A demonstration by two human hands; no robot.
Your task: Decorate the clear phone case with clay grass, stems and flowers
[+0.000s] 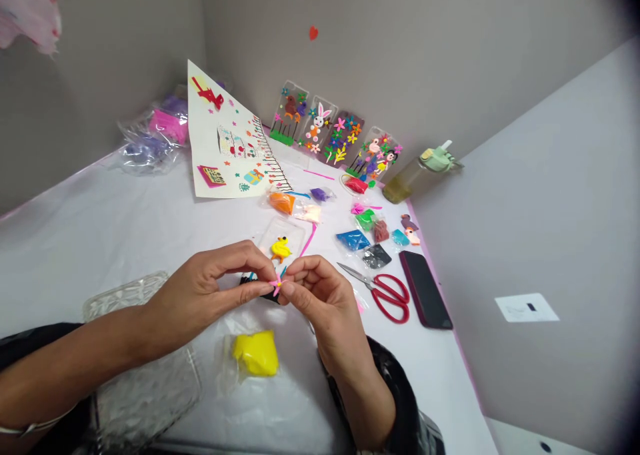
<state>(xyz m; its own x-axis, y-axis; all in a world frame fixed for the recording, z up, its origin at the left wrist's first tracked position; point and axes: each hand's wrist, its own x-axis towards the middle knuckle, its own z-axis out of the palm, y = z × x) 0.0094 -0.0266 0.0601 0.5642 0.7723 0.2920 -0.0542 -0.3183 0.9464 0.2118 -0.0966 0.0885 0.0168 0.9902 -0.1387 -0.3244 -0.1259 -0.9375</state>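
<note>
A small pink clay flower (pixel 278 283) with a yellow centre is pinched between my two hands. My left hand (pixel 227 275) grips its left side with thumb and index finger. From the right, my right hand (pixel 317 291) closes thumb and fingers on it. Just behind lies a clear phone case (pixel 295 231) bearing a yellow clay duck (pixel 281 248). The lower part of the case, with black and blue clay, is partly hidden by my hands. Nearer me sits a lump of yellow clay (pixel 256 353) on its plastic wrapper.
Red-handled scissors (pixel 393 298) and a dark phone (pixel 425 289) lie at right. Several clay packets, such as a blue packet (pixel 353 240), are scattered behind. Decorated cases (pixel 317 123) lean on the wall near a bottle (pixel 417 171). A drawn sheet (pixel 207 148) stands at left.
</note>
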